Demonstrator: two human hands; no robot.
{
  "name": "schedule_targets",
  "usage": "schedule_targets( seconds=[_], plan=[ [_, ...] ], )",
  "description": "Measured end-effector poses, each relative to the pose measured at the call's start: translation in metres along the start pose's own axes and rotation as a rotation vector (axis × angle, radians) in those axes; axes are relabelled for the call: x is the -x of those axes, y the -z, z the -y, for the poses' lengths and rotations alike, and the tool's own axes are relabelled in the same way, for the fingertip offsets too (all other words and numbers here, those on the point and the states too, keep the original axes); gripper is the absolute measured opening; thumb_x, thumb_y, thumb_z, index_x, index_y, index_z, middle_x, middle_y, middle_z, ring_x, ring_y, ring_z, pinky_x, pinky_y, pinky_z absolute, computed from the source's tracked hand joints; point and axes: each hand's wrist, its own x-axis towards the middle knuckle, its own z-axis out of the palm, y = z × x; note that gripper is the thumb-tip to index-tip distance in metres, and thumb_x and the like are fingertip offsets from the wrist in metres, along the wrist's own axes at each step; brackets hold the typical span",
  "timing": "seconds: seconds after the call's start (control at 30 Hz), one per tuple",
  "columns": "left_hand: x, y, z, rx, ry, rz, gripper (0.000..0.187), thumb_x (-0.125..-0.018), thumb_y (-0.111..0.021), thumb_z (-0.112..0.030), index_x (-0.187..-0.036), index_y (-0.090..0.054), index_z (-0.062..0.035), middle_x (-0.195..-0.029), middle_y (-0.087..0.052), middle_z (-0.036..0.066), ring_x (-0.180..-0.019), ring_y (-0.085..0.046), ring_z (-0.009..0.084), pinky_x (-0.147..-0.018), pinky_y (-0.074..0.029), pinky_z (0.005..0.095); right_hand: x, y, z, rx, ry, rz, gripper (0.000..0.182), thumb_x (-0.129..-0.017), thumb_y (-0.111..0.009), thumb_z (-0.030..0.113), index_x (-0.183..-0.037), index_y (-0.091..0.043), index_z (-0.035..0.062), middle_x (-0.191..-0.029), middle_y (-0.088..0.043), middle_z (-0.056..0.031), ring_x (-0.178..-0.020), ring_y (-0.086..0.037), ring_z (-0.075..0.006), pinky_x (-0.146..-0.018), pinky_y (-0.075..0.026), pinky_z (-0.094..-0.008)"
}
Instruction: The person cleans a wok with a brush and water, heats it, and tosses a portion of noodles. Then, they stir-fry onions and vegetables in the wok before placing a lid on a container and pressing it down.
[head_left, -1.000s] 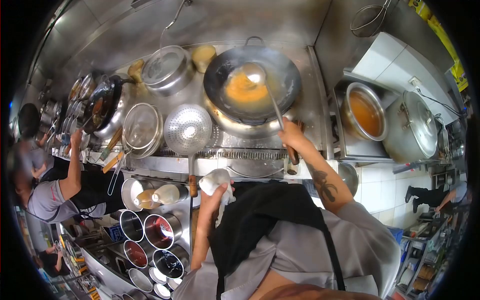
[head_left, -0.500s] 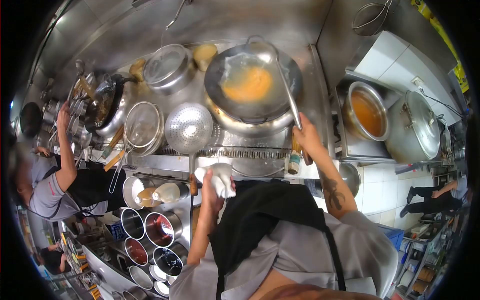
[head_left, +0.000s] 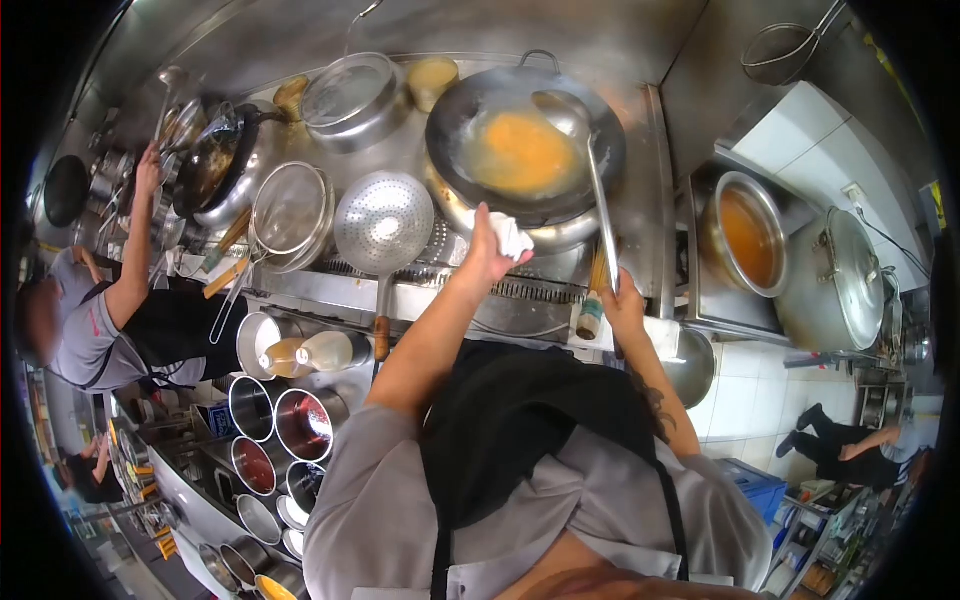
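Note:
A dark wok (head_left: pixel 450 130) on the burner holds an orange-yellow mixture (head_left: pixel 525 150) in cloudy liquid. My left hand (head_left: pixel 487 250) grips a folded white cloth (head_left: pixel 511 238) at the wok's near rim. It hides the part of the rim behind it. My right hand (head_left: pixel 625 303) is closed on the handle of a long metal ladle (head_left: pixel 603 200), whose bowl rests inside the wok at its right side. Just left of my right hand lies a brush with a green-banded handle (head_left: pixel 590 318).
A perforated skimmer (head_left: pixel 384 222) and wire strainers (head_left: pixel 288 212) lie left of the wok. A pot of orange liquid (head_left: pixel 748 235) and a lidded pot (head_left: pixel 835 285) stand at right. A co-worker (head_left: pixel 95 320) works at another wok (head_left: pixel 215 165) on the left.
My left hand has moved with the cloth from near my apron up to the wok's near rim. My right hand and the ladle have shifted lower in view, and the ladle bowl sits lower in the wok.

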Motion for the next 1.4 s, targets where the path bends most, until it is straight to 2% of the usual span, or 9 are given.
schedule_targets(
  seconds=[0.17,0.33,0.5,0.77,0.87,0.93,1.03,1.2,1.4],
  plan=[
    [-0.013,-0.010,-0.003,0.065,0.024,-0.009,0.042,-0.091,-0.042,-0.054,-0.108,-0.048,-0.0158,-0.099,-0.055,0.006,-0.089,-0.054,0.0286,-0.077,-0.044,0.0517,0.006,0.009,-0.011,-0.077,-0.039,-0.023,0.041,-0.087,-0.057,0.013,-0.124,-0.049,-0.0010,-0.088,-0.065,-0.0213,-0.079,-0.066,-0.0366,-0.069,-0.051,-0.0424],
    [-0.046,0.009,-0.002,0.076,-0.011,-0.008,0.020,-0.084,-0.065,-0.019,-0.100,-0.052,-0.0149,-0.092,-0.058,0.005,-0.082,-0.056,0.0219,-0.063,-0.050,0.0398,0.015,0.012,-0.011,-0.063,-0.128,-0.055,0.039,-0.086,-0.058,0.012,-0.123,-0.051,-0.0009,-0.081,-0.065,-0.0190,-0.067,-0.065,-0.0279,-0.063,-0.050,-0.0376],
    [-0.048,0.007,-0.004,0.060,0.039,-0.046,0.019,-0.085,-0.064,-0.023,-0.098,-0.052,-0.0157,-0.088,-0.058,0.005,-0.079,-0.056,0.0215,-0.056,-0.048,0.0375,0.012,0.000,-0.028,-0.051,-0.124,-0.025,0.038,-0.086,-0.059,0.010,-0.121,-0.052,-0.0018,-0.077,-0.064,-0.0175,-0.060,-0.062,-0.0220,-0.060,-0.049,-0.0346],
    [-0.014,0.004,0.003,0.042,-0.059,-0.075,0.036,-0.093,-0.046,-0.050,-0.096,-0.053,-0.0153,-0.079,-0.059,0.004,-0.070,-0.058,0.0210,-0.050,-0.047,0.0366,-0.002,-0.006,-0.046,-0.107,-0.216,0.078,0.040,-0.085,-0.059,0.015,-0.119,-0.052,-0.0042,-0.092,-0.065,-0.0258,-0.085,-0.065,-0.0391,-0.076,-0.051,-0.0420],
    [0.006,0.028,0.016,-0.075,-0.111,0.038,0.036,-0.095,-0.045,-0.047,-0.100,-0.054,-0.0119,-0.083,-0.059,0.005,-0.070,-0.060,0.0230,-0.054,-0.049,0.0424,-0.033,0.007,-0.040,0.013,-0.004,0.002,0.042,-0.084,-0.059,0.017,-0.119,-0.052,-0.0065,-0.096,-0.064,-0.0289,-0.090,-0.064,-0.0415,-0.079,-0.051,-0.0434],
    [0.032,0.038,0.025,-0.159,-0.091,-0.011,0.033,-0.095,-0.049,-0.040,-0.104,-0.054,-0.0094,-0.086,-0.059,0.006,-0.070,-0.061,0.0241,-0.057,-0.052,0.0432,-0.066,0.009,-0.043,0.107,0.002,0.023,0.037,-0.086,-0.057,0.014,-0.119,-0.052,-0.0041,-0.081,-0.062,-0.0200,-0.064,-0.062,-0.0270,-0.059,-0.049,-0.0356],
    [0.069,0.067,0.043,-0.201,-0.171,0.075,0.028,-0.093,-0.055,-0.030,-0.109,-0.053,-0.0057,-0.088,-0.060,0.009,-0.072,-0.063,0.0251,-0.063,-0.055,0.0427,-0.106,0.000,-0.034,0.118,-0.012,0.029,0.030,-0.087,-0.054,0.011,-0.113,-0.053,-0.0032,-0.075,-0.061,-0.0153,-0.049,-0.059,-0.0189,-0.047,-0.047,-0.0319],
    [0.118,0.103,0.049,-0.237,-0.135,-0.064,0.029,-0.091,-0.058,-0.023,-0.110,-0.052,-0.0007,-0.091,-0.062,0.012,-0.077,-0.066,0.0254,-0.066,-0.055,0.0392,-0.102,-0.012,0.045,-0.378,-0.464,0.331,0.010,-0.087,-0.053,0.011,-0.094,-0.053,0.0035,-0.066,-0.054,-0.0051,-0.043,-0.050,-0.0148,-0.040,-0.039,-0.0295],
    [0.158,0.129,0.047,-0.188,-0.145,-0.175,0.035,-0.090,-0.060,-0.022,-0.114,-0.051,0.0025,-0.092,-0.063,0.013,-0.079,-0.066,0.0252,-0.068,-0.056,0.0385,-0.097,0.025,0.090,-1.308,-0.844,0.683,0.022,-0.091,-0.051,0.013,-0.109,-0.050,0.0010,-0.073,-0.050,0.0004,-0.058,-0.052,-0.0076,-0.049,-0.040,-0.0248]
  ],
)
